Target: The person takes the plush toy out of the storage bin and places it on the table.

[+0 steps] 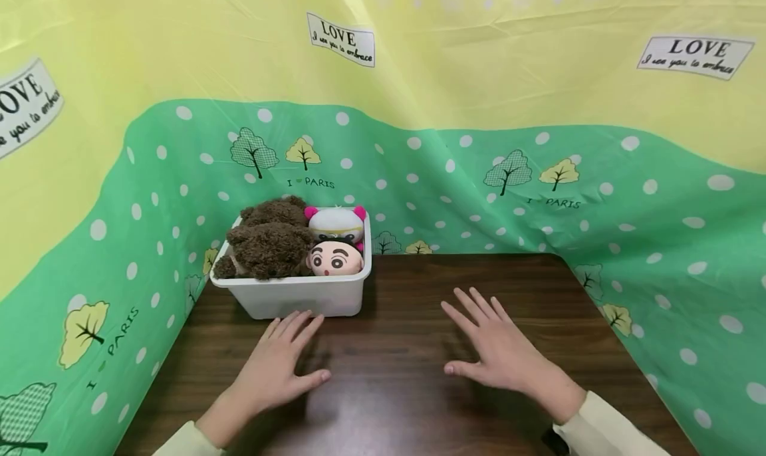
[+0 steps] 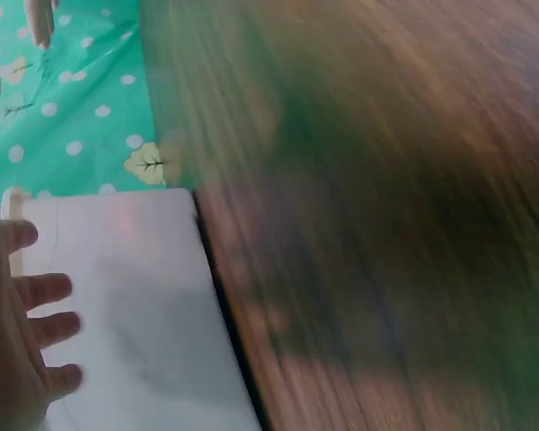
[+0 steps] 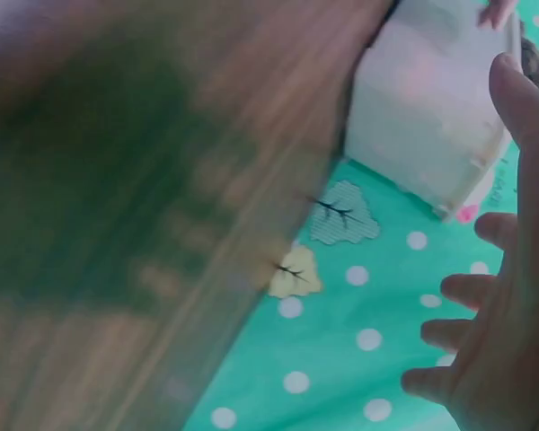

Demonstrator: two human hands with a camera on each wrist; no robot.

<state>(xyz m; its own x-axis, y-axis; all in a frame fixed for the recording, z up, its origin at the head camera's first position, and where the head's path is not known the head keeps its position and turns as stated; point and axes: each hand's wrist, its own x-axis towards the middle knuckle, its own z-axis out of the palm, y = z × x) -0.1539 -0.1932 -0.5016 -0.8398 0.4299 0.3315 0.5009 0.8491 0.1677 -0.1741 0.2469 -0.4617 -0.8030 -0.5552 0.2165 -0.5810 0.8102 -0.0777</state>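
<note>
A white plastic bin (image 1: 299, 298) stands at the back left of the table, filled with plush toys. On its left side lie brown curly plush toys (image 1: 269, 250), while on its right are a white plush with pink ears (image 1: 336, 222) and a plush boy's head (image 1: 335, 258) with thick black brows. My left hand (image 1: 272, 363) is spread just in front of the bin, fingertips near its front wall, holding nothing. Over the right part of the table my right hand (image 1: 503, 353) is spread with its palm down, also holding nothing. In the left wrist view, the fingers (image 2: 49, 289) overlap the bin's wall.
The dark wooden table (image 1: 407, 403) carries the bin. A green and yellow printed cloth (image 1: 449, 177) with dots, trees and lettering hangs behind the table and along both sides. Cream sleeves (image 1: 604, 429) cover the person's forearms.
</note>
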